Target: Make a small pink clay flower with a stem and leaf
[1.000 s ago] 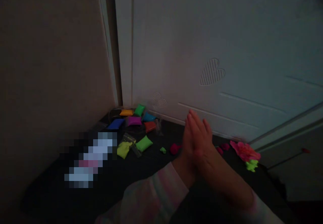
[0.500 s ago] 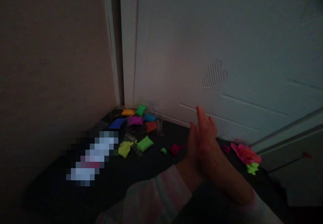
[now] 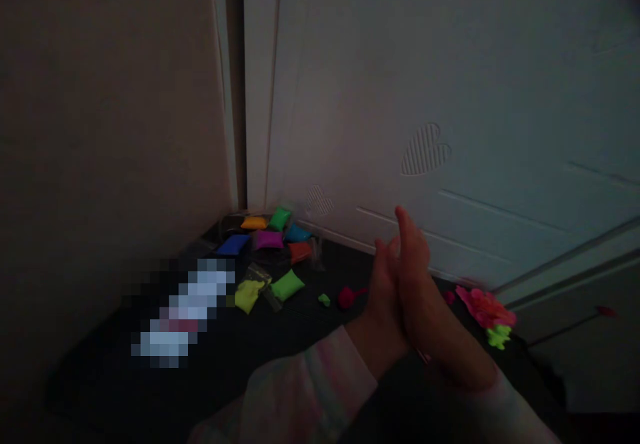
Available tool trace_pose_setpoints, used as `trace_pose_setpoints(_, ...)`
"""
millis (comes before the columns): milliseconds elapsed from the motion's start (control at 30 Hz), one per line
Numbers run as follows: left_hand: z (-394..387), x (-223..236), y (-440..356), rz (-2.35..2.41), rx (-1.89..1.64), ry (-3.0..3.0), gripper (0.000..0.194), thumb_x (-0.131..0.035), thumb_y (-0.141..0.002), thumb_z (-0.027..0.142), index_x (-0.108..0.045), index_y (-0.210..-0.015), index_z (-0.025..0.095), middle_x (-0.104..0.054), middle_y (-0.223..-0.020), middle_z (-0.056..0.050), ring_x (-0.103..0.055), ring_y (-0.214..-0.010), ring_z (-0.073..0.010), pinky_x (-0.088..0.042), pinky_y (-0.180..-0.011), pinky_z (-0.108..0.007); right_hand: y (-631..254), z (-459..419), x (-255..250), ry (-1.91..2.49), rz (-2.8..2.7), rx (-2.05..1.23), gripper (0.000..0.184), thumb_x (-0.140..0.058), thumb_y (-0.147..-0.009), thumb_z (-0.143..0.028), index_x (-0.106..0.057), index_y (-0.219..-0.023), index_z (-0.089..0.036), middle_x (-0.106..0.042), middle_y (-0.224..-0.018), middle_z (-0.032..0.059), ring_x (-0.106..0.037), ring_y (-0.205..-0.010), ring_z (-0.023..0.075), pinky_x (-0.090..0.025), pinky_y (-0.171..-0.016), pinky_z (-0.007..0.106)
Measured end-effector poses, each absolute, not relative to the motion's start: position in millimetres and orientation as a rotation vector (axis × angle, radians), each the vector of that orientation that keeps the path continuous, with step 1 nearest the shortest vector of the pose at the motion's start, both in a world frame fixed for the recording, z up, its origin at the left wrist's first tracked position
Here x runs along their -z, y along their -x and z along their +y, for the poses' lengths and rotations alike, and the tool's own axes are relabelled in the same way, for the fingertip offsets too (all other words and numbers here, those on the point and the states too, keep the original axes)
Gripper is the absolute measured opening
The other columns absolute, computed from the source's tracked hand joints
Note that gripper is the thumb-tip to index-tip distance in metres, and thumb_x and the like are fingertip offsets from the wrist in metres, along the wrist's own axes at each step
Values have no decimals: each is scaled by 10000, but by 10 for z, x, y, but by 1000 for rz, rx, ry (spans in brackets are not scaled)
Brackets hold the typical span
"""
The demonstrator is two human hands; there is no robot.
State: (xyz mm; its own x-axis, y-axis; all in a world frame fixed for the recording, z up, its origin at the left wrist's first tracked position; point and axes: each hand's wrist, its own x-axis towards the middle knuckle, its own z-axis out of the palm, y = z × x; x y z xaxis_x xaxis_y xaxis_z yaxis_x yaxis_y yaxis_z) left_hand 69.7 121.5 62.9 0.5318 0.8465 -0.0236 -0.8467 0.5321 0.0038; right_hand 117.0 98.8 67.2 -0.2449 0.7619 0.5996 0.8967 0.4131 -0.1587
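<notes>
Left hand (image 3: pixel 384 292) against right hand (image 3: pixel 416 283) — palms together

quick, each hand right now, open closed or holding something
Left hand: open, palm toward the other; anything between them is hidden.
Right hand: open, fingers extended; whether it holds anything cannot be told.

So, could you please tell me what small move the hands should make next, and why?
I would probably ease the right hand slightly off the left hand: they are set palm to palm, hiding whatever may lie between, and a thin pinkish bit shows near the heels of the hands, so a small gap might let it be checked.
</notes>
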Motion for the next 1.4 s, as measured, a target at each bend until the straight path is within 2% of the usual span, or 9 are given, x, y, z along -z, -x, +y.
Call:
trace_pose_setpoints(200, 1319, -471, -685, -38, -883, 129, 473, -270, -810, 509, -574, -817, 147, -599, -853, -68, -584, -849, -189, -457, -752, -296, -1300, 1085, -541, 1418, -2042, 264, 504, -143, -860, -401, -76, -1342, -271, -288, -1366, 59, -239, -1263, 246, -239, -987, 525)
trace_pose_setpoints(300, 1300, -476, -652, 83, -833, 153, 553, -202, -833, 483, -580, -815, 79, -593, -785, -109, -596, -734, -170, -472, -644, -255, -1305, 1118, -576, 1357, -1857, 192, 494, -101, -863, -388, -191, -1320, -223, -330, -1337, 84, -298, -1235, 233, -285, -977, 486)
trace_pose_setpoints(400, 1267, -529, -629, 133, -877, 187, 542, -228, -835, 467, -586, -821, 60, -606, -775, -126, -609, -730, -177, -486, -668, -265, -1330, 1063, -688, 1303, -1652, 99, 481, -53, -874, -311, -359, -1228, -202, -408, -1275, 79, -354, -1196, 195, -272, -991, 458)
trace_pose_setpoints(600, 1284, -582, -613, 109, -950, 148, 516, -263, -836, 440, -602, -793, 54, -624, -786, -142, -622, -733, -184, -499, -701, -282, -1374, 739, -751, 1347, -1544, 94, 175, -433, -815, -271, -563, -928, -242, -557, -944, 31, -529, -907, 169, -442, -801, 356)
trace_pose_setpoints(733, 1264, -602, -614, 116, -972, 87, 572, -216, -843, 446, -621, -771, 48, -632, -816, -156, -621, -767, -186, -481, -764, -285, -1372, 645, -666, 1471, -1795, 134, 151, -541, -757, -266, -599, -895, -252, -559, -858, 21, -536, -791, 152, -454, -688, 310)
trace_pose_setpoints(1000, 1213, -697, -585, 131, -973, -114, 632, -189, -844, 481, -648, -745, 58, -648, -791, -131, -611, -753, -162, -428, -813, -262, -1391, 737, -712, 1599, -1921, 32, 157, -575, -729, -308, -592, -860, -222, -591, -850, 26, -528, -813, 182, -425, -722, 362)
trace_pose_setpoints(1233, 1150, -761, -536, 175, -917, -326, 654, -176, -825, 535, -640, -810, 75, -647, -854, -131, -587, -858, -189, -383, -853, -292, -1412, 630, -670, 1567, -1822, 187, 112, -543, -758, -309, -564, -841, -236, -591, -766, -11, -521, -711, 144, -408, -620, 287)
trace_pose_setpoints(1300, 1187, -764, -495, 196, -950, -424, 620, -194, -824, 534, -626, -850, 91, -640, -903, -125, -568, -922, -196, -367, -878, -307, -1441, 584, -641, 1558, -1793, 208, 108, -550, -754, -301, -561, -836, -231, -586, -744, -13, -522, -690, 133, -408, -599, 266)
trace_pose_setpoints(1400, 1267, -752, -401, 285, -1051, -658, 405, -368, -806, 452, -608, -869, 131, -638, -891, -78, -569, -900, -177, -394, -838, -310, -1501, 503, -591, 1555, -1776, 198, 104, -555, -754, -278, -556, -842, -223, -590, -746, -12, -533, -690, 124, -414, -603, 251)
